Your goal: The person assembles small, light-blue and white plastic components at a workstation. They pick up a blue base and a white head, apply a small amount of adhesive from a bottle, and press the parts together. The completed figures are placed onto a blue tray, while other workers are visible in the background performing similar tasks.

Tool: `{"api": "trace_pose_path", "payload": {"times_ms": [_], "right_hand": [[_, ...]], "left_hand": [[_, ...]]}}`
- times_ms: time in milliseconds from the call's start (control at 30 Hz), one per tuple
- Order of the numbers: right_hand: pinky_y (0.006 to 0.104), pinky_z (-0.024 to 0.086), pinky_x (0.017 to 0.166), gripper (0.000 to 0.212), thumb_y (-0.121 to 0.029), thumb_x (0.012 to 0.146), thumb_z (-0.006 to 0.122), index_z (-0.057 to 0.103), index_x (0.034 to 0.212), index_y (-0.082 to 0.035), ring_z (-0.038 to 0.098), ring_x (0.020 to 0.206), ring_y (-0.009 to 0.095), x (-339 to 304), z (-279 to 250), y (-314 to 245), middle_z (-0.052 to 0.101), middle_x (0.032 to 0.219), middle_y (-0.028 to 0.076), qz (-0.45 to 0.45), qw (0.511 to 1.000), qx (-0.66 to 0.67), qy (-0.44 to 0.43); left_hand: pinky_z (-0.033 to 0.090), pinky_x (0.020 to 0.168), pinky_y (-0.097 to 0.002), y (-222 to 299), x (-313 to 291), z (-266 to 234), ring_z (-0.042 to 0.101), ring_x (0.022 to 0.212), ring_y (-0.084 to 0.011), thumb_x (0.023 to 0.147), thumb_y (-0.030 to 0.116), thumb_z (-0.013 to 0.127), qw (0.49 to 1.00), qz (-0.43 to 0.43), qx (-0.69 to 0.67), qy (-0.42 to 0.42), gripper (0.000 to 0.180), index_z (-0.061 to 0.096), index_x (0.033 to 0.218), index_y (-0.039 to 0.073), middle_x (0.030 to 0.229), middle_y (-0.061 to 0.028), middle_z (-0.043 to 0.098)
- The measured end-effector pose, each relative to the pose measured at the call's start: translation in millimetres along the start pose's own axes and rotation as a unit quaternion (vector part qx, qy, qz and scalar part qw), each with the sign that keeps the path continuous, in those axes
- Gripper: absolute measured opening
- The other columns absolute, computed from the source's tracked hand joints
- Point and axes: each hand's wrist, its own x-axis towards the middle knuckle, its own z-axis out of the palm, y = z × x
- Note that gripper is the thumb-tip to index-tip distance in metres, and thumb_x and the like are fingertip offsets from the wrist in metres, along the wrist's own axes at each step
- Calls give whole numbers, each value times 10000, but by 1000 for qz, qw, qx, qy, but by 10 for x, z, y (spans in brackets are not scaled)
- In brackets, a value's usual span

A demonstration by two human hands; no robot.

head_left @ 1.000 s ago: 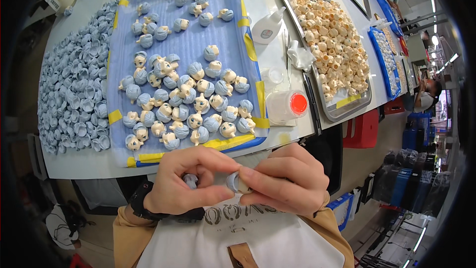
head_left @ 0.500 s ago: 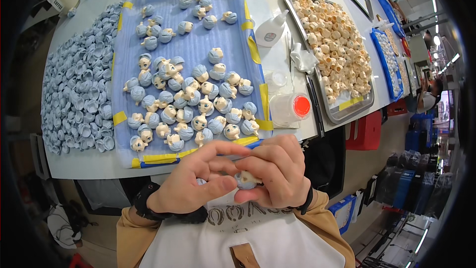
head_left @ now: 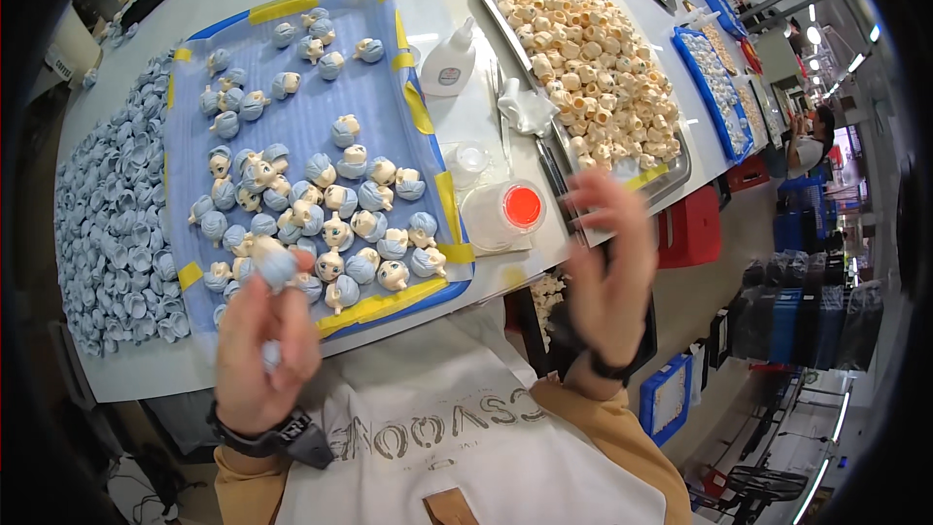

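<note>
My left hand is raised over the near edge of the blue tray and pinches a small doll head with a blue cap. My right hand is blurred, fingers spread, holding nothing, near the corner of the metal tray. The blue tray holds several finished blue-capped doll heads. The metal tray is full of bare beige doll heads.
A heap of loose blue caps lies left of the blue tray. A white squeeze bottle, a small clear cup and a container with a red lid stand between the trays. More blue trays and another person are far right.
My hands were together at my chest working on one doll head. They have parted: the left carried the capped head up toward the blue tray, the right swung out toward the metal tray.
</note>
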Motion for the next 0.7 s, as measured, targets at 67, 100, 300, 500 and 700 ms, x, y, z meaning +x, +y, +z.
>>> {"api": "trace_pose_path", "payload": {"times_ms": [67, 100, 300, 500, 700], "right_hand": [[334, 455, 684, 344, 2, 810, 551, 537, 1153, -19, 577, 867, 224, 79, -247, 335, 582, 1052, 136, 126, 983, -114, 66], [328, 463, 709, 292, -24, 832, 538, 556, 1124, -15, 587, 873, 240, 84, -365, 544, 595, 1026, 140, 201, 966, -146, 72], [334, 480, 716, 217, -73, 783, 614, 602, 991, -12, 606, 814, 269, 15, -668, 1469, 614, 943, 144, 241, 943, -227, -40], [304, 479, 624, 261, -1, 745, 608, 613, 1004, -35, 595, 672, 194, -61, -656, 1420, 610, 846, 124, 240, 942, -235, 13], [224, 431, 696, 245, 43, 788, 589, 593, 1032, 12, 541, 803, 112, 1, -513, 652, 551, 963, 50, 218, 972, -8, 86]], "left_hand": [[199, 318, -192, 83, 42, -33, 251, 336, -46, 983, 336, 338, 993, 12, -109, 43, 409, 460, 1199, 10, 514, 29, 374], [195, 317, -194, 126, 67, -56, 247, 338, -48, 988, 326, 324, 991, 22, -128, 41, 405, 457, 1204, 11, 509, 29, 352], [256, 388, -208, 156, 142, -171, 317, 409, -68, 962, 275, 368, 987, 27, -151, -47, 348, 443, 1200, 32, 548, 20, 364], [339, 540, -260, 20, 20, 6, 395, 649, -148, 656, 78, 509, 987, 5, -152, -54, 371, 418, 1015, 51, 815, -52, 395], [330, 438, -198, -44, 43, 71, 427, 599, -77, 959, 178, 392, 980, -81, -157, -89, 154, 449, 1030, 54, 892, -98, 521]]}}
